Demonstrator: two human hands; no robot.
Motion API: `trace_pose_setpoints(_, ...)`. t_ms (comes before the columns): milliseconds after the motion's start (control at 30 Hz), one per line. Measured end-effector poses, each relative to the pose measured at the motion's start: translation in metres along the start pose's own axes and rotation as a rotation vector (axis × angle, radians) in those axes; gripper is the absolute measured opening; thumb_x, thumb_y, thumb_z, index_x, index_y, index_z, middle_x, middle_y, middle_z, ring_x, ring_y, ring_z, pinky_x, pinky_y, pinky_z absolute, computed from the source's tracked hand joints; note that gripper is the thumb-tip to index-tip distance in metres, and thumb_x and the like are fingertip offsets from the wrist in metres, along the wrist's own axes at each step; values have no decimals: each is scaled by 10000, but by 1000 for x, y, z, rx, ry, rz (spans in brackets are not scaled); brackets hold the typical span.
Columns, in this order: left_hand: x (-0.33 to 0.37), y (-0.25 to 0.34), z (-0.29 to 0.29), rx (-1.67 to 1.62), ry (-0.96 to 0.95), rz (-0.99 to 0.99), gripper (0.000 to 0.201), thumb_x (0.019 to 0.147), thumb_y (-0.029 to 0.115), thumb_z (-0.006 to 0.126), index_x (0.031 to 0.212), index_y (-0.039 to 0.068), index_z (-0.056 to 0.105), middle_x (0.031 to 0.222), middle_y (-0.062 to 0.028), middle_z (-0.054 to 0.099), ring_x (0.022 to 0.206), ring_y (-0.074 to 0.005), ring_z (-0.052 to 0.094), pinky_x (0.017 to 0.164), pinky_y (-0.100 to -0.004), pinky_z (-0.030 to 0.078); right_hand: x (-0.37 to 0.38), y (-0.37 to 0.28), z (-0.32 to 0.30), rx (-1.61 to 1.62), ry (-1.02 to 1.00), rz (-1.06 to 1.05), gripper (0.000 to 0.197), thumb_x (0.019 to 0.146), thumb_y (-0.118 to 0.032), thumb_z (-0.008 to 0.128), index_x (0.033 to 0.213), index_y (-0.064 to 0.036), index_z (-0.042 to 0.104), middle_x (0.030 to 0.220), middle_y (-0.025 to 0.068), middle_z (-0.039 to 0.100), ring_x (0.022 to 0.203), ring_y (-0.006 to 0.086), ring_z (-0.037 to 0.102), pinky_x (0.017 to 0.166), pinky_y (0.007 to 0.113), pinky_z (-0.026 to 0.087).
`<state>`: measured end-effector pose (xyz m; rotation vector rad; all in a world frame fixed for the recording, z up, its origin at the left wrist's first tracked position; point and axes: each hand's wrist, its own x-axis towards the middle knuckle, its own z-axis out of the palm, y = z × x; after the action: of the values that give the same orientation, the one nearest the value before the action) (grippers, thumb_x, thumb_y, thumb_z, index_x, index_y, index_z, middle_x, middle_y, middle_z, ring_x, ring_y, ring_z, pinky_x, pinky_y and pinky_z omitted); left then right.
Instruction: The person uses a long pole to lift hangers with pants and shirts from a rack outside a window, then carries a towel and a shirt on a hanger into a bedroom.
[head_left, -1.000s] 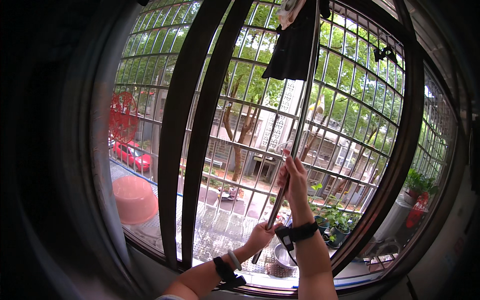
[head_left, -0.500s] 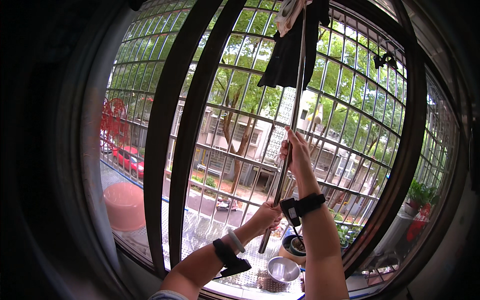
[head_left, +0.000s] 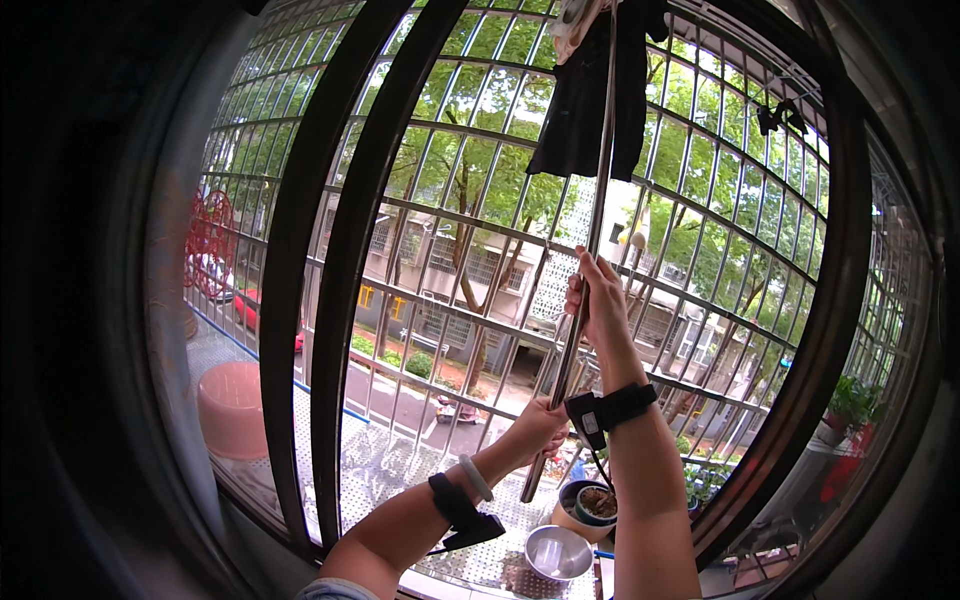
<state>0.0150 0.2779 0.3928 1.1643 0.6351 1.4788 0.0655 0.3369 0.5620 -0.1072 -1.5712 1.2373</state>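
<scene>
A long metal pole (head_left: pixel 604 160) slants up through the window opening, its lower end near the sill. Around its lower part my left hand (head_left: pixel 540 432) is closed. Higher up, my right hand (head_left: pixel 600 300) wraps the same pole, fingers curled round it. At the top, dark clothing (head_left: pixel 590 115) hangs beside the pole, with a pale cloth (head_left: pixel 573 28) next to it. How the pole's upper end meets the clothes is cut off by the picture's edge.
Metal window bars (head_left: pixel 480 220) stand outside the dark window frame (head_left: pixel 345 260). On the perforated ledge are a steel bowl (head_left: pixel 558 553), a plant pot (head_left: pixel 597 505) and a pink tub (head_left: pixel 233 410). A leafy plant (head_left: pixel 852 402) stands right. Small dark items (head_left: pixel 782 118) hang upper right.
The view has shifted slightly, so the frame and tub sit further left. Both hands keep their hold on the pole, and the dark clothing appears slightly lower and further right.
</scene>
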Motion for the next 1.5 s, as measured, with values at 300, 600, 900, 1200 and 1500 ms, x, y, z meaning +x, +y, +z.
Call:
trace_pose_setpoints(300, 14, 17, 6, 25, 3, 31, 343, 918, 311, 484, 676, 93, 379, 484, 25, 352, 348, -68, 337, 299, -227, 256, 19, -7, -5, -2, -20, -37, 205, 919, -243, 486, 1029, -70, 475, 622, 9, 463, 459, 83, 436, 379, 229, 360)
trace_pose_setpoints(600, 25, 37, 6, 79, -3, 125, 327, 927, 277, 473, 670, 100, 372, 476, 27, 344, 344, -70, 320, 295, -229, 262, 39, -22, -5, 25, -94, -83, 290, 921, -254, 478, 1118, -42, 456, 638, 23, 501, 460, 82, 459, 393, 223, 392)
trace_pose_setpoints(900, -5, -79, -27, 209, 63, 63, 318, 902, 289, 524, 654, 94, 493, 457, 32, 400, 342, -72, 388, 311, -233, 314, -8, 14, -25, -96, -29, -11, 269, 847, -237, 593, 931, 9, 523, 712, 55, 527, 587, 120, 558, 491, 263, 519)
trace_pose_setpoints(1200, -65, -185, -56, 131, -122, -191, 289, 831, 271, 641, 648, 73, 535, 510, 1, 512, 411, -83, 508, 388, -213, 403, -83, 74, -32, 17, 134, 84, 205, 806, -210, 655, 820, -73, 504, 637, -12, 466, 501, 66, 446, 426, 210, 347)
trace_pose_setpoints(1500, -107, -203, -43, 42, -215, -209, 235, 844, 126, 595, 633, 69, 512, 542, 5, 514, 456, -91, 510, 417, -237, 393, -187, 90, -13, 79, 329, 188, 151, 828, -128, 601, 734, -74, 496, 547, -39, 417, 422, 43, 362, 380, 203, 260)
